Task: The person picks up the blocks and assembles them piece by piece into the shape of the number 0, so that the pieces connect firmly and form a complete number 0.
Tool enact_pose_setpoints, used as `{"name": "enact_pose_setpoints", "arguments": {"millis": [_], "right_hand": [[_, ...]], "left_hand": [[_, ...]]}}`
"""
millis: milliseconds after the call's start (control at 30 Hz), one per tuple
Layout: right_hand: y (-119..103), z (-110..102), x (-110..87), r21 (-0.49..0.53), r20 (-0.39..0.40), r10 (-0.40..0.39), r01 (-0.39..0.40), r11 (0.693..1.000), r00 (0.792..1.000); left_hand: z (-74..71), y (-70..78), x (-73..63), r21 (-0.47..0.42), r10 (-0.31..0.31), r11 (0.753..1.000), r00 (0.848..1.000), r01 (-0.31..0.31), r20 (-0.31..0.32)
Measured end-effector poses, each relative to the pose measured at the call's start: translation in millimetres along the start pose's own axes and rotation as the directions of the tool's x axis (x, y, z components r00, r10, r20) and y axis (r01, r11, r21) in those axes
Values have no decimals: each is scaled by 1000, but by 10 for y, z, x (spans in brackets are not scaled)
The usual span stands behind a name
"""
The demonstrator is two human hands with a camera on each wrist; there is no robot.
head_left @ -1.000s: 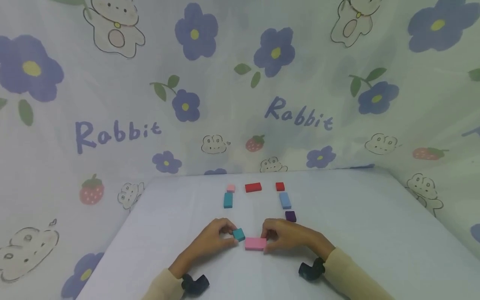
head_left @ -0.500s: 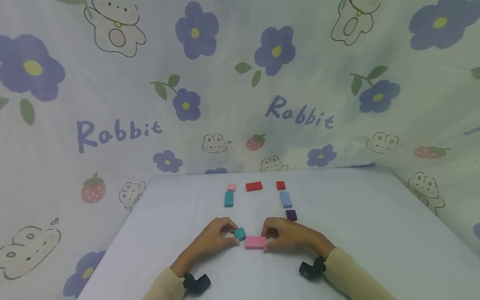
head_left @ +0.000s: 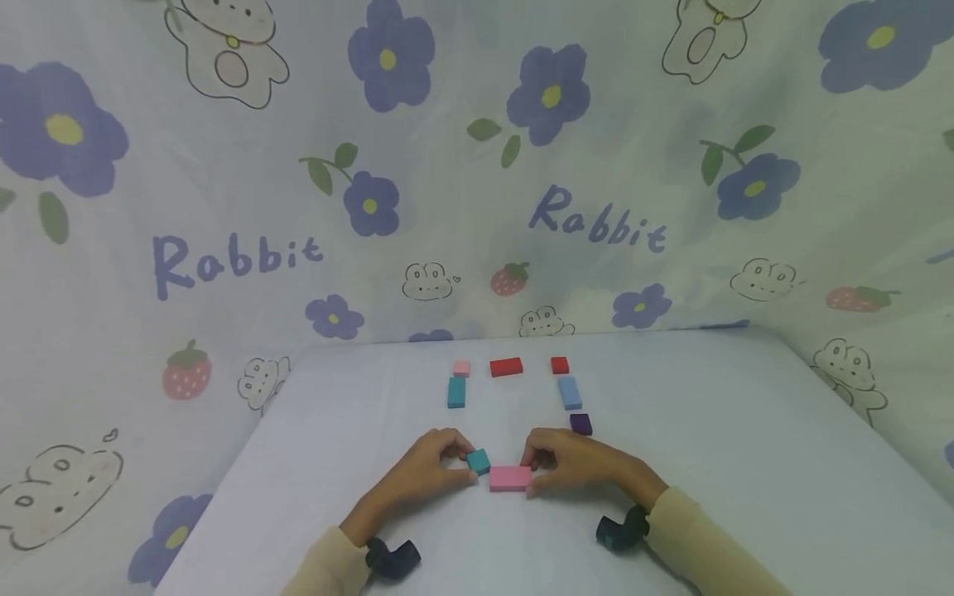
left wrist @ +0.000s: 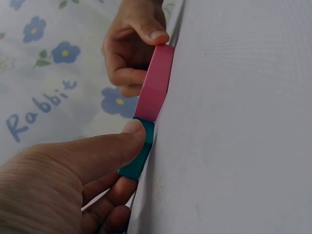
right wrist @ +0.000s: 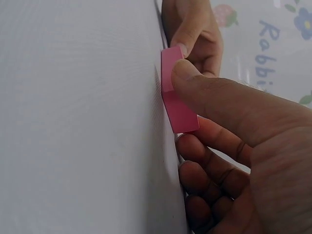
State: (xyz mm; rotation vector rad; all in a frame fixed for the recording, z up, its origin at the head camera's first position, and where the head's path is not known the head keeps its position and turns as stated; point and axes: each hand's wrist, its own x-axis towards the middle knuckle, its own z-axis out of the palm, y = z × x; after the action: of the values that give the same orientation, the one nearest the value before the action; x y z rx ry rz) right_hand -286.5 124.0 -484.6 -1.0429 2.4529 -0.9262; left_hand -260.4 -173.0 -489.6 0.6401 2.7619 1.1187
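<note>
My left hand (head_left: pixel 428 472) pinches a small teal block (head_left: pixel 479 462) between thumb and fingers at the front middle of the table. The block sits slightly turned, one corner by the left end of a longer pink block (head_left: pixel 510 478). The right end of that pink block is pinched by my right hand (head_left: pixel 566 463). In the left wrist view the teal block (left wrist: pixel 145 132) meets the end of the pink block (left wrist: pixel 155 83). From the right wrist the pink block (right wrist: pixel 180 112) shows under my thumb, while the teal one is hidden.
Behind the hands, several blocks lie spaced in an open outline: light pink (head_left: pixel 462 368), long teal (head_left: pixel 457 392), long red (head_left: pixel 506 367), small red (head_left: pixel 560 365), light blue (head_left: pixel 570 393) and dark purple (head_left: pixel 581 424). A patterned cloth (head_left: pixel 447 174) rises beyond the white table (head_left: pixel 335 397).
The teal block in my left hand has shifted slightly right, closer to the pink block. My right hand keeps its grip, and the other blocks stay in place.
</note>
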Motion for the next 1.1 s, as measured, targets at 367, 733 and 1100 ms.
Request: {"name": "enact_pose_setpoints", "arguments": {"millis": [367,733,1100], "right_hand": [[-34,57,22,39,32,-27,26,999,999],[-25,-42,-30,18,5,-19,19,1000,1000],[-75,-106,-36,46,39,41,-43,998,998]], "left_hand": [[-26,-28,-98,6,-23,1000,1000,23,7],[-18,0,-6,-11,10,1000,1000,-10,13],[-22,8,-8,-9,27,1000,1000,-27,1]]}}
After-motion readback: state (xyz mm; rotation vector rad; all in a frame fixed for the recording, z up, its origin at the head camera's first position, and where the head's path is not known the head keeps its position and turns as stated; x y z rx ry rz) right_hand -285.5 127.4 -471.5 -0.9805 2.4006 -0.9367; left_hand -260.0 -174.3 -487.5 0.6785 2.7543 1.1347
